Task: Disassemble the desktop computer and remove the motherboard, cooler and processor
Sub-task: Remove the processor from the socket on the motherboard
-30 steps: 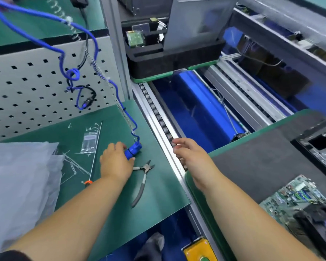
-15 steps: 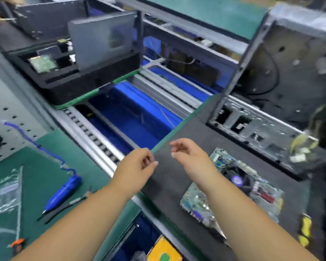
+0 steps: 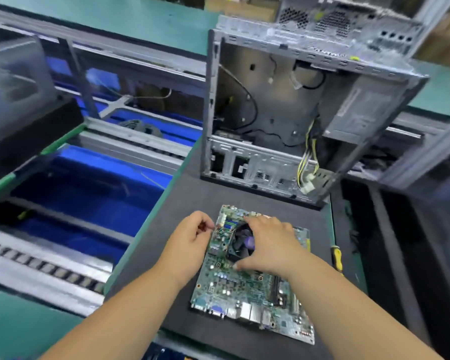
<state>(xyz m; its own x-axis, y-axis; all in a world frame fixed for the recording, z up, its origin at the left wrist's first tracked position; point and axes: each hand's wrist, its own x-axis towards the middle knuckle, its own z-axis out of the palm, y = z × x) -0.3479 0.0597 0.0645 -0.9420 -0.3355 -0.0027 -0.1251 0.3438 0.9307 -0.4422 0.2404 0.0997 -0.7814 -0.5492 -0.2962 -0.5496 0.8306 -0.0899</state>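
Note:
A green motherboard lies flat on the black foam mat in front of me. Its black fan cooler sits on the board's far half. My right hand grips the cooler, fingers over the top and thumb at its near side. My left hand hovers at the board's left edge beside thin wires, its fingers curled with the thumb near the fingertips and nothing seen between them. The processor is hidden under the cooler. The open, emptied computer case stands behind the board.
Loose yellow and black cables hang inside the case beside the power supply. A yellow-handled screwdriver lies on the mat, right of the board. A roller conveyor with a blue bin runs along the left.
My view swung right from the green side bench to the foam mat. Both hands moved from the bench and conveyor edge onto the motherboard, and my right hand took hold of the cooler.

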